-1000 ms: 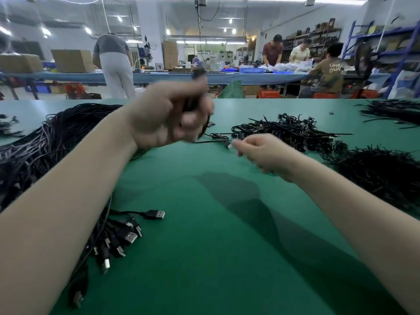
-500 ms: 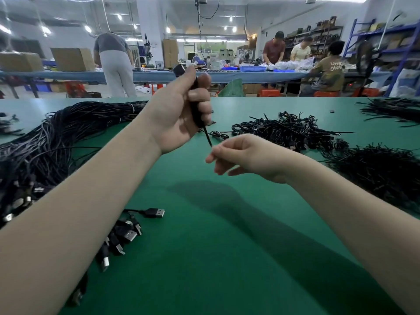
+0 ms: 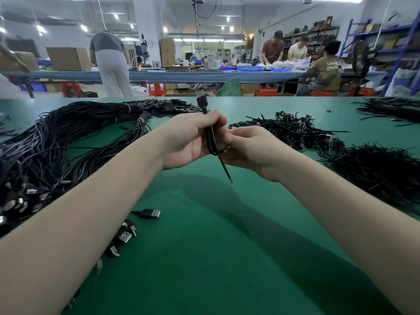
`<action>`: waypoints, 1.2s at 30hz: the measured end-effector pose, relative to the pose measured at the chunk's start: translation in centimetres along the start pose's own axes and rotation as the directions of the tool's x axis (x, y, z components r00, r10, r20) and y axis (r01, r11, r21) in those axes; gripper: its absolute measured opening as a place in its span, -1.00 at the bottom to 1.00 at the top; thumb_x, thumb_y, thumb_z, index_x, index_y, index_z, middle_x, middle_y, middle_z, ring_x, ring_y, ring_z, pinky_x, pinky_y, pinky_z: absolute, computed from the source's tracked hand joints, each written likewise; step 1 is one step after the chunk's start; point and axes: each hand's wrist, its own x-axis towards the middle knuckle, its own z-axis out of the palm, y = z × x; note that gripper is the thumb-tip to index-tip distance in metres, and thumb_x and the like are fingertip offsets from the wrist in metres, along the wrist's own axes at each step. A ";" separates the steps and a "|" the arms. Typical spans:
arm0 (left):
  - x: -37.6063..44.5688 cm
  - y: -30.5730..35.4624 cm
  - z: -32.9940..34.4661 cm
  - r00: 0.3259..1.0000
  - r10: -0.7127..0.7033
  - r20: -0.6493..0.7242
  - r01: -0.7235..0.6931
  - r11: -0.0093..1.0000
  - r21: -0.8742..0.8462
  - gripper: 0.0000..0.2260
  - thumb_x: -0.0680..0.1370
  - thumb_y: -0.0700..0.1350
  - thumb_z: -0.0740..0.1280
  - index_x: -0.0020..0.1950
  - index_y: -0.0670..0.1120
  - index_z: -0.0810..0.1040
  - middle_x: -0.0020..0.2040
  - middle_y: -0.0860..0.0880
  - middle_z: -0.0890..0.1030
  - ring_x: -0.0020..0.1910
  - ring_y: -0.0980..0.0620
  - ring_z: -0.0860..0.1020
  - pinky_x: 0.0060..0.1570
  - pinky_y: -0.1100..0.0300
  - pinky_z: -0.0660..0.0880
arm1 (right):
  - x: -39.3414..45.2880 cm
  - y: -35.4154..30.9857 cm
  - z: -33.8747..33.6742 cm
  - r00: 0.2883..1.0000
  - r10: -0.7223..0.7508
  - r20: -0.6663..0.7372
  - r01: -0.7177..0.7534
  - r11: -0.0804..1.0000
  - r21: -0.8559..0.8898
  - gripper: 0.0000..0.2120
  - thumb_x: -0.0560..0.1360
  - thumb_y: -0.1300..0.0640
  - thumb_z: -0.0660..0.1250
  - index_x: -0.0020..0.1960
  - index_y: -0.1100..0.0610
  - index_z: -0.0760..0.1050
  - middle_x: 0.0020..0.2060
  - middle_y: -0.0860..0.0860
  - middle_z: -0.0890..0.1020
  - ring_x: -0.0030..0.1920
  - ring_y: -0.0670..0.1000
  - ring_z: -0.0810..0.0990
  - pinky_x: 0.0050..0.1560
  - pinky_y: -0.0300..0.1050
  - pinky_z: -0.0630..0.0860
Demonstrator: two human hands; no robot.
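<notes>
My left hand (image 3: 188, 139) grips a folded black USB cable (image 3: 212, 142) above the green table (image 3: 204, 258). The cable's plug (image 3: 201, 100) sticks up out of the fist, and its bare wire end (image 3: 227, 173) hangs down below. My right hand (image 3: 247, 148) meets the left one and pinches the cable's lower loop with curled fingers. Both hands are held in the air over the middle of the table.
A big bundle of black cables (image 3: 56, 144) lies at the left, with loose USB plugs (image 3: 127, 233) beside my left forearm. Heaps of black ties or wound cables (image 3: 295, 130) lie at the right and far right (image 3: 375, 173). People work at a blue bench (image 3: 181, 75) behind.
My left hand has come down and turned, so the plug now points up. My right hand has moved up to it and taken hold of the cable's lower part.
</notes>
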 end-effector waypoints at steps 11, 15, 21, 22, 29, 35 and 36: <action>1.4 -3.2 -1.3 0.995 0.097 -0.007 -0.086 0.915 0.394 -0.70 0.66 -0.03 0.13 0.06 -0.18 0.58 0.14 -0.01 0.61 0.13 -0.02 0.56 0.22 0.02 0.43 | 0.1 2.6 -1.0 0.998 0.033 0.059 -0.033 0.999 -0.012 -0.77 0.54 -0.15 0.25 0.04 -0.05 0.57 -0.11 0.06 0.69 -0.13 0.10 0.70 -0.17 -0.11 0.62; 1.7 -5.3 -1.5 0.991 0.098 -0.094 -0.080 0.980 0.182 -0.75 0.66 -0.04 0.12 -0.07 -0.08 0.53 -0.04 -0.07 0.58 -0.16 0.06 0.54 0.03 0.17 0.48 | 0.0 3.1 -1.0 0.983 0.067 0.173 -0.068 0.998 -0.004 -0.79 0.61 0.01 0.19 0.03 0.09 0.55 -0.23 -0.07 0.67 -0.26 -0.05 0.65 -0.10 -0.16 0.60; 1.8 -7.4 -1.5 0.978 0.040 -0.204 -0.014 0.992 0.124 -0.79 0.65 -0.01 0.15 -0.07 -0.02 0.52 -0.06 -0.10 0.52 -0.26 -0.01 0.39 -0.17 0.27 0.38 | 0.1 4.4 0.0 0.981 -0.168 0.099 0.193 0.762 -0.619 -0.68 0.49 -0.05 0.39 -0.27 0.15 0.42 -0.45 -0.07 0.34 -0.46 -0.16 0.29 -0.38 -0.30 0.24; 1.8 -7.4 -1.5 0.977 0.041 -0.210 -0.013 0.991 0.130 -0.78 0.65 0.00 0.15 -0.08 -0.01 0.53 -0.12 -0.05 0.55 -0.36 0.09 0.40 -0.25 0.29 0.35 | 0.3 4.5 0.4 0.964 -0.250 0.087 0.238 0.673 -0.701 -0.72 0.50 -0.06 0.37 -0.27 0.05 0.39 -0.46 -0.12 0.30 -0.49 -0.18 0.26 -0.43 -0.32 0.22; 2.0 -7.7 -1.7 0.984 0.013 -0.177 0.023 0.980 0.199 -0.74 0.64 0.08 0.16 -0.09 0.05 0.59 -0.05 0.09 0.63 -0.10 0.05 0.57 0.08 0.14 0.48 | 0.6 5.9 1.1 0.926 -0.374 -0.050 0.020 0.182 -0.983 -0.63 0.65 -0.08 -0.01 0.34 0.07 0.33 0.05 0.09 0.56 0.01 0.18 0.59 -0.21 -0.07 0.32; 1.8 -7.4 -1.5 0.951 0.169 -0.258 -0.067 0.929 0.363 -0.84 0.55 0.04 0.35 0.04 -0.01 0.59 0.00 0.06 0.69 -0.06 0.08 0.67 -0.15 0.27 0.58 | 0.5 5.9 0.2 0.956 -0.247 -0.160 -0.072 0.333 -0.940 -0.68 0.66 -0.06 -0.07 -0.01 0.11 0.33 -0.11 0.11 0.55 -0.23 0.16 0.46 -0.25 -0.03 0.31; 1.7 -7.4 -1.8 0.917 0.282 -0.281 -0.086 0.830 0.552 -0.78 0.52 0.05 0.38 0.10 -0.03 0.56 -0.01 0.04 0.68 -0.09 0.06 0.66 -0.13 0.22 0.57 | 0.5 5.9 -0.1 0.959 -0.211 -0.188 -0.092 0.395 -0.914 -0.68 0.66 -0.06 -0.06 -0.11 0.11 0.28 -0.17 0.11 0.52 -0.25 0.15 0.43 -0.26 -0.03 0.31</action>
